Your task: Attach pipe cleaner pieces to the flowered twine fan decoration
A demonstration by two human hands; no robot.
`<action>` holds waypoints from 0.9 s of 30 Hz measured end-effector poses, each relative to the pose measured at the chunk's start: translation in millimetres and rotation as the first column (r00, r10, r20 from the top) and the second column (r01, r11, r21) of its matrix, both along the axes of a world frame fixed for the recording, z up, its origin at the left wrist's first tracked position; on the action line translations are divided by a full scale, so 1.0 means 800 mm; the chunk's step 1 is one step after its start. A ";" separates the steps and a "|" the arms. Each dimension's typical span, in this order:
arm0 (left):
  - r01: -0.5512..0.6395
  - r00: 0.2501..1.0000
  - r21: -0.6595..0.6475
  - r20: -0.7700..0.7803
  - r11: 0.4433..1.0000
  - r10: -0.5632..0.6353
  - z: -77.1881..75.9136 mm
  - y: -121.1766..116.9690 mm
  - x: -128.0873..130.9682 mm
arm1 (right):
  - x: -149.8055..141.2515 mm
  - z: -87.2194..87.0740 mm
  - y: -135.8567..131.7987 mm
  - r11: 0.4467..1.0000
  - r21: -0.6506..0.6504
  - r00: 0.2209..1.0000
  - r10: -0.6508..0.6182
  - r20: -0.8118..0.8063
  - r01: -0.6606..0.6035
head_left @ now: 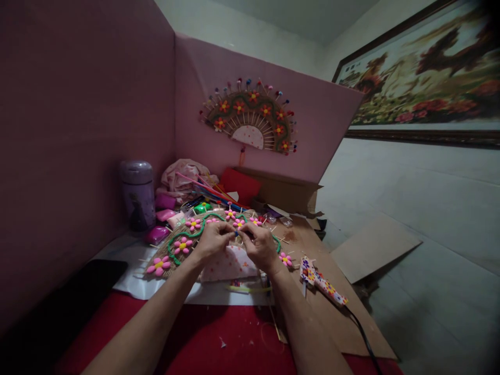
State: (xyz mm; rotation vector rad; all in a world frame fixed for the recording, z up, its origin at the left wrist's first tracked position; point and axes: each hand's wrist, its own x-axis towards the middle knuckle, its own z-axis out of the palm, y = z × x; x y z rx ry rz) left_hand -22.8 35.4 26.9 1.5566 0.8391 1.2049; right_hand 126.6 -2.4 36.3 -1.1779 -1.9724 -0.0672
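In the head view my left hand [216,239] and my right hand [258,246] meet over a fan-shaped craft piece [177,263]. Their fingertips pinch a small blue piece [236,234] between them; what it is made of I cannot make out. The fan is wrapped in brown twine, with sticks poking out round its edge. Pink flowers with yellow centres, such as the flower [159,265], and a wavy green strip [174,253] decorate it. Below my fingers lies its white spotted half-round base [230,265]. My hands hide the fan's middle.
A flowered glue gun [322,284] with a black cord lies on cardboard [347,333] at the right. Left stand a purple bottle [137,195] and bright packets [157,235]. Coloured pipe cleaners [211,190] lie behind. A finished-looking fan [250,117] hangs on the pink panel.
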 end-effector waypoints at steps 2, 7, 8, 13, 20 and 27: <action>0.042 0.991 -0.115 0.130 0.992 -0.027 0.000 0.000 0.003 | -0.003 0.000 0.000 1.000 -0.007 0.996 -0.012 -0.083 0.011; 0.019 0.981 -0.099 0.192 0.995 0.000 0.003 -0.007 0.010 | -0.012 -0.003 -0.001 1.000 -0.025 0.973 -0.020 -0.229 0.015; -0.012 0.985 -0.061 0.173 0.998 0.022 0.003 -0.009 0.011 | -0.013 -0.004 0.000 0.999 -0.040 0.960 -0.004 -0.280 -0.008; -0.169 0.981 0.350 -0.035 0.921 0.193 0.005 -0.014 0.007 | -0.010 -0.005 0.007 0.985 -0.107 0.884 0.069 -0.463 -0.133; -0.110 0.959 0.516 -0.169 0.850 0.227 0.004 -0.014 0.003 | -0.004 -0.002 0.005 0.990 -0.079 0.933 0.078 -0.351 -0.113; 0.104 0.978 -0.026 0.186 0.994 -0.097 0.008 -0.015 0.008 | -0.008 -0.006 0.010 0.939 -0.145 0.760 0.155 -0.631 -0.312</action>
